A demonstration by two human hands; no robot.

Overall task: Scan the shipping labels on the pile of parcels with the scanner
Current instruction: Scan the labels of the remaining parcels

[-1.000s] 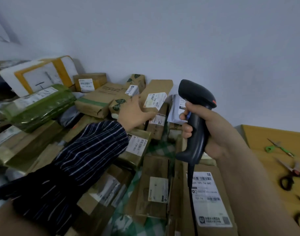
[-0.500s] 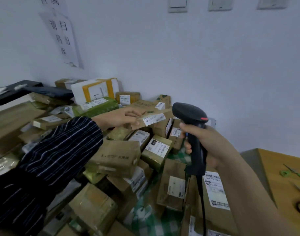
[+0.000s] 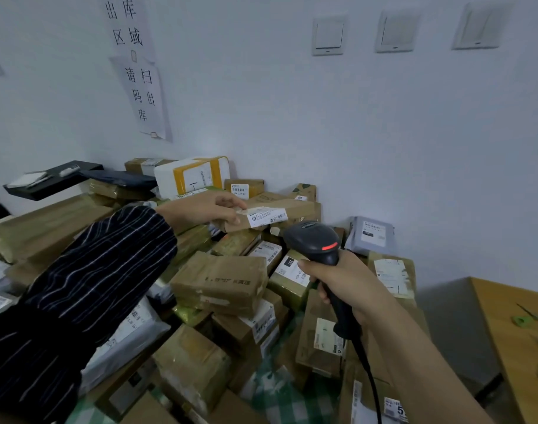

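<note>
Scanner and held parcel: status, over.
Left hand holds long brown parcel by one end, label toward camera. Right hand grips scanner, red light on, just below label. Nothing between them.

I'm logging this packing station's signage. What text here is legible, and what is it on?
"出库区域": upper wall sheet.
"请扫码出库": lower wall sheet.
"231": black label patch beside the scanner.
"5": bottom-edge label.
Label on the held parcel and all other parcel labels: too blurred to read.
</note>
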